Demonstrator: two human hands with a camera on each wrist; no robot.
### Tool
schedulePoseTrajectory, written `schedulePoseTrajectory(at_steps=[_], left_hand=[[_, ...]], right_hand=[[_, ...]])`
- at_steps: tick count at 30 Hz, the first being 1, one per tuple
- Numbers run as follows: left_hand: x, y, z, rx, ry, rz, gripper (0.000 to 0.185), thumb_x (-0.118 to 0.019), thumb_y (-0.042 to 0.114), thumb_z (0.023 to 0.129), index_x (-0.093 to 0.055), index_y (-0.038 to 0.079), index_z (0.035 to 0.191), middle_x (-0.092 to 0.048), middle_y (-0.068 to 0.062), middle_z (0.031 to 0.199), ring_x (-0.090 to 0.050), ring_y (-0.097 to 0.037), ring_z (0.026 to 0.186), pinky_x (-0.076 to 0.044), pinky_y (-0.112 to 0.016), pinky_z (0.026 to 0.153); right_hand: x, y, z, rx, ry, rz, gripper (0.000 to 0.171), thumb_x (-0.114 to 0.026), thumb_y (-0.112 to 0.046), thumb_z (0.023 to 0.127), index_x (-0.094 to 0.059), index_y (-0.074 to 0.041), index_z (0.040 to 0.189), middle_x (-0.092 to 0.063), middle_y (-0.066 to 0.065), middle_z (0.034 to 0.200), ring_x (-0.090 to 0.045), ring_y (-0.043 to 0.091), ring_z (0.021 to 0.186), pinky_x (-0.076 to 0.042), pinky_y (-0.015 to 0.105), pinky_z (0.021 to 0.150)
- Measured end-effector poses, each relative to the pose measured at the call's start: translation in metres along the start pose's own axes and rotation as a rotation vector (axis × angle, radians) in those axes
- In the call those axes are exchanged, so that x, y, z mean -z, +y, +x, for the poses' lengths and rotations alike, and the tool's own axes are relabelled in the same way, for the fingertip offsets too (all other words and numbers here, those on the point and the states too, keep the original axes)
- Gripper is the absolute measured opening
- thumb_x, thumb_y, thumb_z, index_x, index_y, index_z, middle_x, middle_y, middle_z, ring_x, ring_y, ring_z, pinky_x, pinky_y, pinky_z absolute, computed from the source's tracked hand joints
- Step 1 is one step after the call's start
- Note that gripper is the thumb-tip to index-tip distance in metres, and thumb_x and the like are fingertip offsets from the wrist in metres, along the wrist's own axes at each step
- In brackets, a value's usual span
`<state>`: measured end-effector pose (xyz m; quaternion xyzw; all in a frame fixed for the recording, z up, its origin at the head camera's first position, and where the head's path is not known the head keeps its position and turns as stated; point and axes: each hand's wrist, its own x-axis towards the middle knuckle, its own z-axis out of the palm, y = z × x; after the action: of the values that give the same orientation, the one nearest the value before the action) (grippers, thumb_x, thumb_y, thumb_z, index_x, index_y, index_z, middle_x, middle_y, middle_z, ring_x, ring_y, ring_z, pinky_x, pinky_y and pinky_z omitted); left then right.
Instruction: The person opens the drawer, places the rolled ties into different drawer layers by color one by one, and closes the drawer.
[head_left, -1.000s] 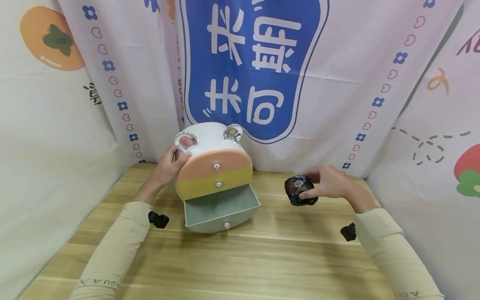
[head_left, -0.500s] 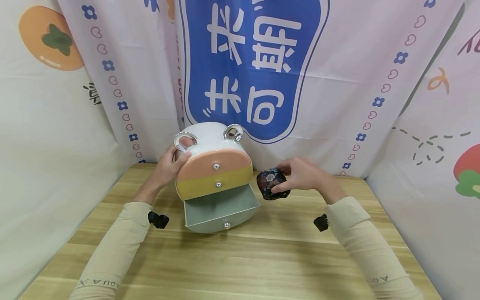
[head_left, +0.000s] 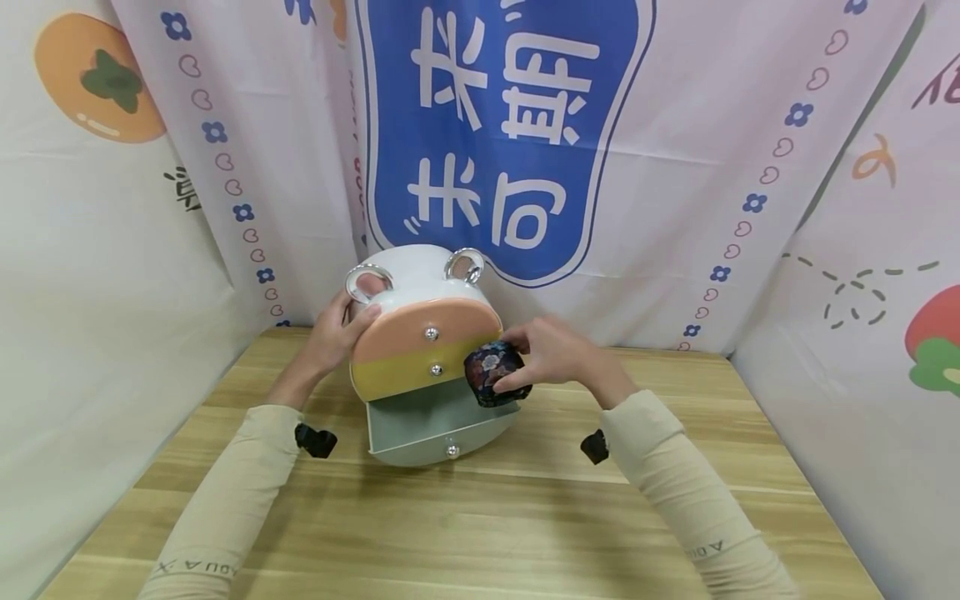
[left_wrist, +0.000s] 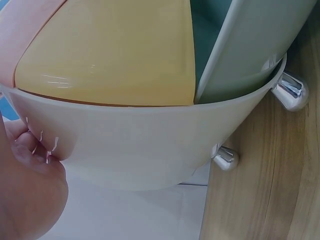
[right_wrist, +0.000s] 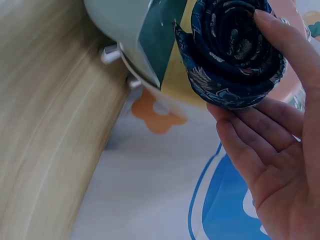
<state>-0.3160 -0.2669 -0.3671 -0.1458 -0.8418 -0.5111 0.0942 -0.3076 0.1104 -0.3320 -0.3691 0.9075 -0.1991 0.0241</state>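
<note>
A rolled-up necktie (head_left: pixel 491 371) in dark floral fabric is in my right hand (head_left: pixel 553 354), gripped between thumb and fingers. In the right wrist view its spiral roll (right_wrist: pixel 235 60) faces the camera. The hand holds it over the right side of a pulled-out green drawer (head_left: pixel 420 421). That drawer is the lowest in a small white cabinet (head_left: pixel 416 271) with peach and yellow drawer fronts and silver ear-shaped rings. My left hand (head_left: pixel 337 333) holds the cabinet's upper left side by one ring; in the left wrist view, curled fingers (left_wrist: pixel 35 145) touch the white shell.
The cabinet stands on a wood-grain table (head_left: pixel 480 533), near a printed cloth backdrop (head_left: pixel 667 208). Short silver feet (left_wrist: pixel 227 159) lift the cabinet off the table. A round silver knob (head_left: pixel 452 451) juts from the open drawer's front. Cloth walls rise on both sides.
My right hand has carried the rolled necktie leftward, from beside the cabinet to over the open drawer. The left hand and the cabinet have stayed in place.
</note>
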Motion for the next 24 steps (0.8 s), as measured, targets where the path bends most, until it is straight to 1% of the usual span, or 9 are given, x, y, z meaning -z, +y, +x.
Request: schedulePoseTrajectory(at_steps=[4,7,11,15,19,24], left_hand=[[0.0,0.0,-0.001,0.003,0.0,0.009,0.082,-0.058,0.043,0.103,-0.021,0.013,0.169,-0.02,-0.019,0.176,-0.017,-0.037,0.164,-0.016,-0.057,0.135],[-0.001,-0.001,-0.001,0.003,0.003,0.013,0.081,-0.058,0.043,0.103,-0.021,0.014,0.169,-0.021,-0.019,0.176,-0.018,-0.037,0.164,-0.017,-0.057,0.135],[-0.001,-0.001,0.0,-0.001,0.006,0.012,0.08,-0.058,0.042,0.104,-0.022,0.014,0.169,-0.022,-0.019,0.175,-0.019,-0.036,0.164,-0.017,-0.056,0.135],[-0.002,0.0,-0.001,-0.01,0.007,0.01,0.08,-0.058,0.042,0.104,-0.022,0.014,0.169,-0.021,-0.019,0.175,-0.019,-0.036,0.163,-0.018,-0.055,0.135],[-0.002,-0.001,0.0,-0.015,0.01,0.002,0.08,-0.058,0.041,0.104,-0.022,0.014,0.169,-0.022,-0.019,0.175,-0.02,-0.036,0.163,-0.017,-0.056,0.135],[-0.002,-0.001,0.001,-0.023,0.016,-0.021,0.077,-0.059,0.038,0.104,-0.026,0.008,0.167,-0.028,-0.022,0.172,-0.023,-0.036,0.162,-0.019,-0.056,0.134]], right_hand=[[-0.01,-0.002,0.007,0.019,0.002,-0.017,0.065,-0.089,-0.06,0.074,-0.077,-0.015,0.12,-0.076,-0.009,0.098,-0.064,0.01,0.084,-0.055,0.025,0.075],[-0.017,-0.003,0.011,0.03,0.006,0.005,0.064,-0.09,-0.058,0.074,-0.078,-0.015,0.119,-0.075,-0.009,0.094,-0.061,0.009,0.08,-0.052,0.024,0.072],[-0.025,-0.004,0.014,0.04,0.009,0.042,0.06,-0.092,-0.055,0.074,-0.078,-0.015,0.116,-0.072,-0.01,0.091,-0.059,0.011,0.078,-0.048,0.023,0.069],[-0.033,-0.003,0.016,0.049,0.005,0.041,0.056,-0.091,-0.055,0.075,-0.077,-0.018,0.114,-0.068,-0.011,0.085,-0.056,0.011,0.075,-0.043,0.022,0.065],[-0.041,-0.002,0.017,0.048,0.003,0.051,0.056,-0.091,-0.056,0.075,-0.077,-0.018,0.113,-0.067,-0.01,0.084,-0.054,0.008,0.073,-0.043,0.022,0.064],[-0.05,-0.003,0.018,0.03,0.003,0.069,0.055,-0.092,-0.056,0.074,-0.077,-0.019,0.113,-0.071,-0.011,0.089,-0.058,0.008,0.077,-0.048,0.022,0.066]])
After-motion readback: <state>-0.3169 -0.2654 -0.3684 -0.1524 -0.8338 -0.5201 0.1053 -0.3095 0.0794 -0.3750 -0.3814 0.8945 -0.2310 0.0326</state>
